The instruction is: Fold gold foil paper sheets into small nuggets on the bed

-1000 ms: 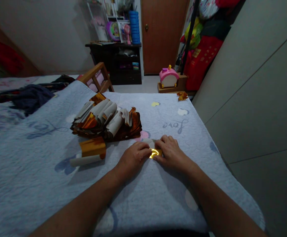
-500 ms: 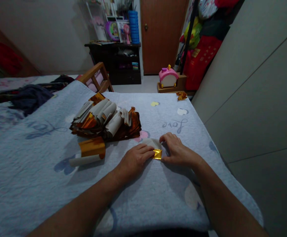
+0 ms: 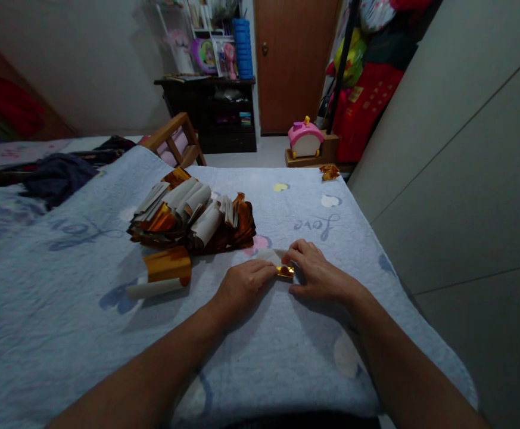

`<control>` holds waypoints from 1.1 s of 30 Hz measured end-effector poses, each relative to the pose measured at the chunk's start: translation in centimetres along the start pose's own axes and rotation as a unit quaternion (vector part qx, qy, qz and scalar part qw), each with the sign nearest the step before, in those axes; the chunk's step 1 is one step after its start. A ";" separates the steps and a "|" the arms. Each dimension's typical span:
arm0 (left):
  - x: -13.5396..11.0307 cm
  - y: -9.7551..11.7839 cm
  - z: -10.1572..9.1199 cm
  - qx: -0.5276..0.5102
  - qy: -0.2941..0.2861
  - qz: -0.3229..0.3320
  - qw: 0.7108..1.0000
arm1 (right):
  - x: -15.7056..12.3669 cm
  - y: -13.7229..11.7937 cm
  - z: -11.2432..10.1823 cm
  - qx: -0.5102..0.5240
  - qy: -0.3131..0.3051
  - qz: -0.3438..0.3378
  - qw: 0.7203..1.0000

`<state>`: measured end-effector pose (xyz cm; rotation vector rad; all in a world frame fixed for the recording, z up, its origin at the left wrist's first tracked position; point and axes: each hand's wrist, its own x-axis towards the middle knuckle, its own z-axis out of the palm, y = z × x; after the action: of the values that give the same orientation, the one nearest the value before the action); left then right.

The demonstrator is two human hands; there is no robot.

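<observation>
A sheet of gold foil paper [image 3: 285,273], pale on its other side, lies partly folded on the bedspread between my hands. From the left, my left hand [image 3: 247,283] presses down on it, its fingers together at the gold part. My right hand [image 3: 314,269] is curled at the other end, fingertips on the upper edge and thumb lower down; the fingers cover part of the paper. Beyond my left hand lies a large pile of gold and white paper sheets [image 3: 197,208]. One loose curled sheet [image 3: 168,266] rests just in front of that pile.
The blue patterned bedspread [image 3: 108,351] covers the surface. A small folded gold piece [image 3: 329,173] sits at its far right corner. Along the right runs a pale cabinet [image 3: 465,179]. Past the far edge stand a wooden chair [image 3: 183,140] and a pink toy [image 3: 305,138].
The gold part between my hands has become narrower, folded over toward me. My right fingers have moved left onto its upper edge; my left hand stays nearly in place.
</observation>
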<state>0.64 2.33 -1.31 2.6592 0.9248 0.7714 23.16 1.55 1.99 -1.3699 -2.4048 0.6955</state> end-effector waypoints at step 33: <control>-0.3 0.0 -0.9 -0.143 0.083 -0.098 0.981 | 0.8 -0.9 0.8 0.071 0.155 -0.078 0.982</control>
<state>-0.01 2.18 -0.69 2.2460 1.0111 1.0046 21.76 1.61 1.84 -1.1252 -2.1442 0.5536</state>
